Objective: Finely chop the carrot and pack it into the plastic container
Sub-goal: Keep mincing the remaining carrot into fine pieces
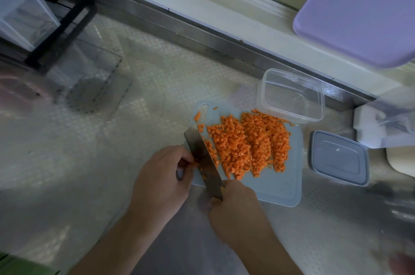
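Steel counter: R hand holds knife, L hand pinches carrot.

knife handle hidden in right hand

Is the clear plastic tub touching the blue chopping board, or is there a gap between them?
Touching. The head view shows the plastic tub's near edge overlapping the far right corner of the chopping board, with no counter showing between them; chopped carrot lies right up against it.

Purple tray leans above the steel counter.
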The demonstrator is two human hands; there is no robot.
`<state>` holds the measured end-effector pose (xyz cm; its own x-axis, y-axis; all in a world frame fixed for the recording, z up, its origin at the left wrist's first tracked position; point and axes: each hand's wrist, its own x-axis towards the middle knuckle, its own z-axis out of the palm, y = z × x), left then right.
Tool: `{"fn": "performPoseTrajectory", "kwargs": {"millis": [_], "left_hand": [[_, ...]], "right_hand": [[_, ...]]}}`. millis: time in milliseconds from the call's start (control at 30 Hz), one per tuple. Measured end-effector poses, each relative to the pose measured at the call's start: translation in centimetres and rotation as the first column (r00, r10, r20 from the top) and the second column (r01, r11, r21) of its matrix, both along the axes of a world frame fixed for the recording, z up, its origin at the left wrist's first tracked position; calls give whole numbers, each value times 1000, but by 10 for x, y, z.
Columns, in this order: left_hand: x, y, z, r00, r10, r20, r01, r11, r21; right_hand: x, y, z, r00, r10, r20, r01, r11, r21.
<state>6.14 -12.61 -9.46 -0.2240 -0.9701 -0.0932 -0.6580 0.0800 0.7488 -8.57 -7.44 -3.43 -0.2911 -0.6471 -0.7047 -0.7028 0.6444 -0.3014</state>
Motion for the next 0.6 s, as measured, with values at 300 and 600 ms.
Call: {"fn": "performPoseTrajectory", "kwargs": {"millis": [300, 600], "left_hand": [[-2, 0, -4, 996, 85, -1, -85, 996, -16], [3, 3, -7, 995, 99, -9, -99, 995, 16]], "right_hand": [[-9, 8, 4, 1000, -5, 24, 7, 998, -60], [-1, 7, -2, 1000, 14, -7, -14, 1000, 4]]}}
